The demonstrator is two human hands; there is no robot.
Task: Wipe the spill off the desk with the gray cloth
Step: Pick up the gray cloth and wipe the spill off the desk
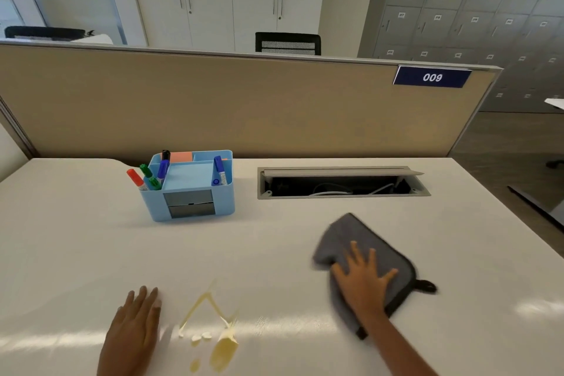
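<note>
A yellowish spill (213, 330) streaks and pools on the white desk (274, 241) near the front edge, left of centre. The gray cloth (345, 238) lies flat on the desk to the right of the spill, with a dark loop at its right corner. My right hand (363, 281) presses flat on the cloth, fingers spread. Just left of the spill, my left hand (134, 327) rests palm down on the desk, holding nothing.
A blue desk organizer (195, 192) with several markers stands behind the spill. An open cable hatch (341, 183) is set into the desk at the back right. A tan partition (244, 107) walls the far edge. The desk's right edge drops to the floor.
</note>
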